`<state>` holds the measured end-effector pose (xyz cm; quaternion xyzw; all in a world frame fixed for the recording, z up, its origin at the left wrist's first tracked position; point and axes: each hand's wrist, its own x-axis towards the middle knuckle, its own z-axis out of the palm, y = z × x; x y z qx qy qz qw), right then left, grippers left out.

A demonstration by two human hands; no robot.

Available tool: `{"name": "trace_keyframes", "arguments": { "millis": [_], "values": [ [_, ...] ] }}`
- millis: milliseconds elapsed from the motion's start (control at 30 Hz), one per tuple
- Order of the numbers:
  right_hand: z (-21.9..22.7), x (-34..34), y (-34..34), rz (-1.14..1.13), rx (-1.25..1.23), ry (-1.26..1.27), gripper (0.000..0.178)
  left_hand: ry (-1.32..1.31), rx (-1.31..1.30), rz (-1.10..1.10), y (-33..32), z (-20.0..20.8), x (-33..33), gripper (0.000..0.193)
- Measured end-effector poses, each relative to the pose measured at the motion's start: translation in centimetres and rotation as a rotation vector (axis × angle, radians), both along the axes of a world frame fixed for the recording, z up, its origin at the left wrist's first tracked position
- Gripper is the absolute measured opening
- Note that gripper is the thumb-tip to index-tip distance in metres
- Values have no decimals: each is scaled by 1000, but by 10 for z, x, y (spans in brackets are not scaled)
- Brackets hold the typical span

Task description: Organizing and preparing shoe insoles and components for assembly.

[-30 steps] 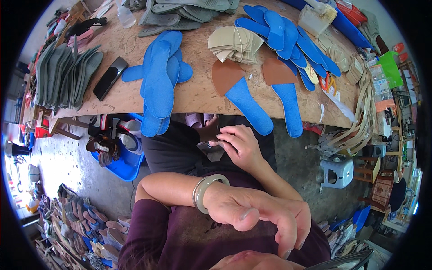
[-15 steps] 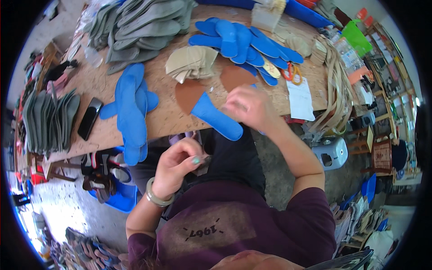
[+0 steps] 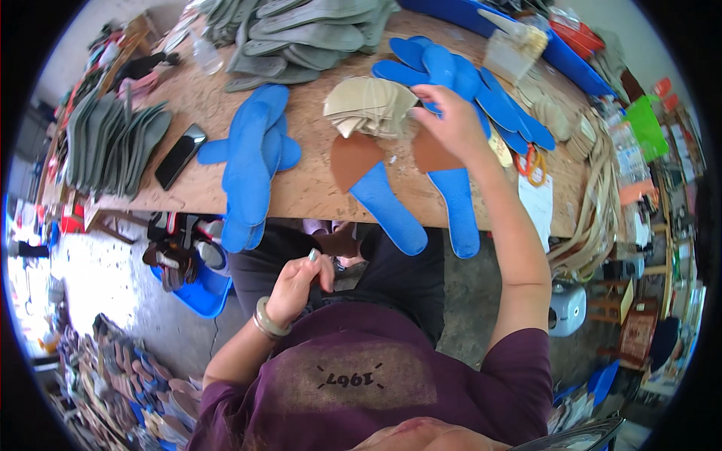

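My right hand (image 3: 451,124) reaches over the table to the right edge of a fanned pile of beige half-round pieces (image 3: 367,105). Its thumb and forefinger are apart at that edge; whether they touch it I cannot tell. Close below lie two blue insoles, the left one (image 3: 387,210) and the right one (image 3: 456,214), jutting past the table's front edge. Their far ends meet brown rounded pieces, a left one (image 3: 355,161) and a right one (image 3: 436,150). My left hand (image 3: 301,286) is held above my lap, fingers curled; what they hold, if anything, is hidden.
Crossed blue insoles (image 3: 252,165) are stacked left of centre, beside a black phone (image 3: 180,156). Grey insoles (image 3: 113,143) stand at the left, more (image 3: 308,37) at the back. Blue insoles (image 3: 451,68), orange-handled scissors (image 3: 535,167) and beige strips (image 3: 598,218) lie at the right.
My right hand has gone from the right blue insole, which now shows against its brown piece, to the beige pile. My left hand stays curled over my lap. The view has shifted.
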<state>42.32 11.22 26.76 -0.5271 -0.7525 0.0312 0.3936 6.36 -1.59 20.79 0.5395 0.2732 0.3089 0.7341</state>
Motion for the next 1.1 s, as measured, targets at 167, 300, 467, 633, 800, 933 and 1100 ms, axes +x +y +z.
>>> {"name": "trace_keyframes", "arguments": {
  "millis": [167, 300, 467, 633, 800, 933, 1100],
  "values": [
    [-8, -109, 50, -79, 60, -415, 62, 61, 77, -1, 5, 19, 14, 54],
    [-23, -131, 72, -238, -125, -675, 68, 61, 23, -3, 10, 34, 14, 35],
    [-28, -115, 91, -186, -181, -192, 49, 251, 342, 125, 56, 48, 15, 18],
    [-5, -96, 93, -288, -240, 18, 36, 302, 688, 244, 130, 42, 51, 28],
    [4, -80, 89, -356, -159, -173, 27, 509, 724, 413, 199, 19, 105, 45],
    [-11, -80, 75, -250, -14, -109, 30, 408, 366, 346, 225, 19, 134, 55],
    [-12, -77, 72, -261, -55, -300, 32, 64, -4, 200, 229, 29, 138, 56]
  ]
}}
